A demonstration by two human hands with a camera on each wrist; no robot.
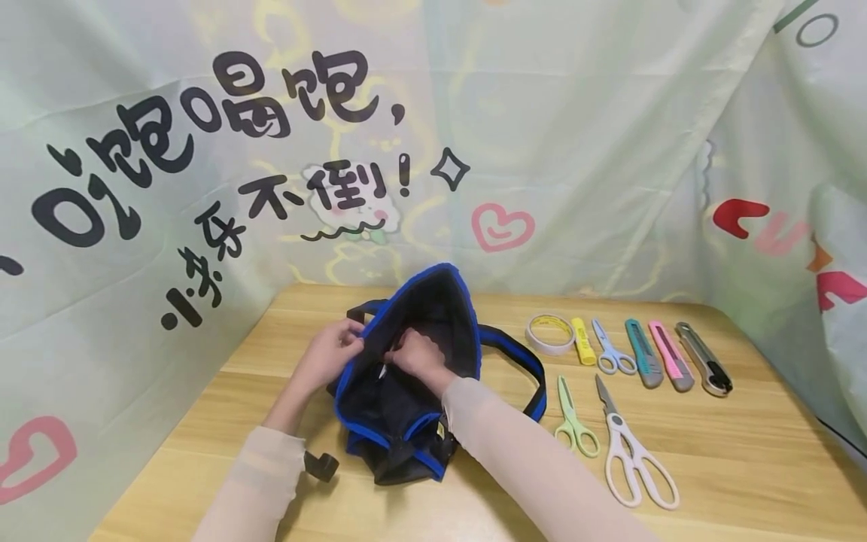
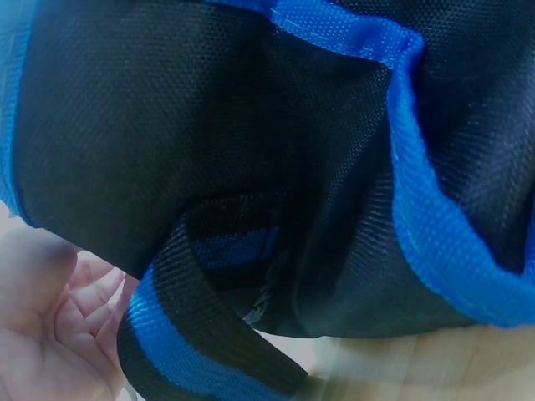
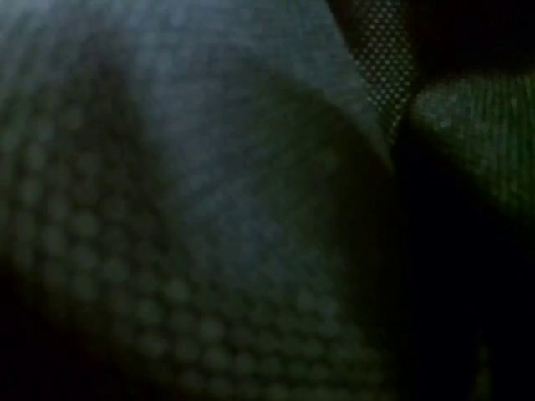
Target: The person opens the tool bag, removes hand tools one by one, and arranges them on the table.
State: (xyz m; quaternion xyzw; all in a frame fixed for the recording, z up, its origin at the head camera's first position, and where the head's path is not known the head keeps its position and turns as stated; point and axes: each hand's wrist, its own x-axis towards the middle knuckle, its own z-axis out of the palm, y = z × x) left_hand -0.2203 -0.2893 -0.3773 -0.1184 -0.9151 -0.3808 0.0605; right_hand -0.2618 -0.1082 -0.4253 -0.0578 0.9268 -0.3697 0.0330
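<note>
A black fabric tool bag (image 1: 413, 391) with blue trim stands wide open on the table in the head view. My left hand (image 1: 330, 351) grips its left rim. From the left wrist, that hand (image 2: 63, 317) shows partly behind the black cloth (image 2: 109, 125), beside a black-and-blue strap (image 2: 180, 334). My right hand (image 1: 420, 355) reaches inside the bag, fingers curled, pinching a slim object with a pale tip (image 1: 382, 371); its kind I cannot tell. The right wrist view holds only dark, blurred mesh cloth (image 3: 209, 251).
Right of the bag lie a tape roll (image 1: 550, 335), a yellow glue stick (image 1: 583, 342), blue scissors (image 1: 612, 354), teal (image 1: 643, 354), pink (image 1: 671, 356) and grey (image 1: 704, 360) utility knives, green scissors (image 1: 572, 421) and white-handled scissors (image 1: 630, 452). The bag's strap (image 1: 524, 365) loops toward them.
</note>
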